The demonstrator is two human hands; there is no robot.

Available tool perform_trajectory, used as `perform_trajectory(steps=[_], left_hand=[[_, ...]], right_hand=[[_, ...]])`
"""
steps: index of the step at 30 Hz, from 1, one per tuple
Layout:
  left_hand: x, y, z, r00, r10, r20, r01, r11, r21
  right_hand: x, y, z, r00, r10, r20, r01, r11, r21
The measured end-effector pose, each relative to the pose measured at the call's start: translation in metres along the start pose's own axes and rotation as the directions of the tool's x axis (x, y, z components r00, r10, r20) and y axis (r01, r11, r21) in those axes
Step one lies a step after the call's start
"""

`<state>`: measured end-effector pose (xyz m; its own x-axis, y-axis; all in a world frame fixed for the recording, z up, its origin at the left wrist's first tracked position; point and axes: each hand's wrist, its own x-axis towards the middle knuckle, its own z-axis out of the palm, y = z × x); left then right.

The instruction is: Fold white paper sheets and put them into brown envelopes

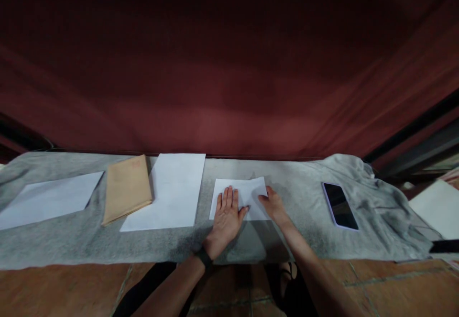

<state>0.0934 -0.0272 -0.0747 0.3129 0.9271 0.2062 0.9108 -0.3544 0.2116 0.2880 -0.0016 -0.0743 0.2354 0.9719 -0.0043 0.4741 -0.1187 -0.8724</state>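
Observation:
A white sheet of paper [247, 190] lies on the grey cloth in front of me, smaller than the sheet to its left; whether it is folded I cannot tell. Flat on its left half rests my left hand [226, 215], fingers stretched and thumb out to the side. My right hand [273, 205] pinches the paper's right edge, the thumb on top and the other fingers partly hidden. That edge looks slightly raised.
Grey cloth [301, 240] covers the long surface. Left of my hands lie a larger white sheet [177, 188], a brown paper envelope [127, 188] overlapping it, and another white sheet [53, 197]. A phone [340, 205] lies to the right. Behind rises a dark red panel [222, 92].

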Motion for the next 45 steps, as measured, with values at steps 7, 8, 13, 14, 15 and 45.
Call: perform_trajectory(steps=[7,8,13,14,15,45], left_hand=[[-0.002,0.007,0.007,0.998,-0.056,-0.025,0.057,0.998,0.038],[-0.002,0.009,0.007,0.997,-0.064,-0.032,0.065,0.997,0.036],[0.0,0.01,0.001,0.997,-0.08,-0.022,0.081,0.997,0.016],[0.001,0.009,-0.001,0.996,-0.083,-0.024,0.083,0.996,0.013],[0.003,0.008,-0.002,0.996,-0.079,-0.032,0.079,0.997,0.01],[0.012,-0.012,0.009,0.977,-0.2,-0.078,0.196,0.979,-0.059]], right_hand=[[0.001,0.002,0.001,0.999,-0.041,-0.031,0.038,0.995,-0.092],[0.001,0.002,0.001,0.998,-0.05,-0.031,0.046,0.992,-0.117],[-0.005,0.002,0.0,0.991,-0.108,-0.074,0.083,0.953,-0.291],[-0.007,0.0,-0.001,0.987,-0.129,-0.097,0.089,0.937,-0.338],[-0.009,-0.002,-0.001,0.979,-0.162,-0.121,0.103,0.916,-0.388],[-0.016,-0.004,0.041,0.9,-0.416,0.134,0.388,0.62,-0.682]])
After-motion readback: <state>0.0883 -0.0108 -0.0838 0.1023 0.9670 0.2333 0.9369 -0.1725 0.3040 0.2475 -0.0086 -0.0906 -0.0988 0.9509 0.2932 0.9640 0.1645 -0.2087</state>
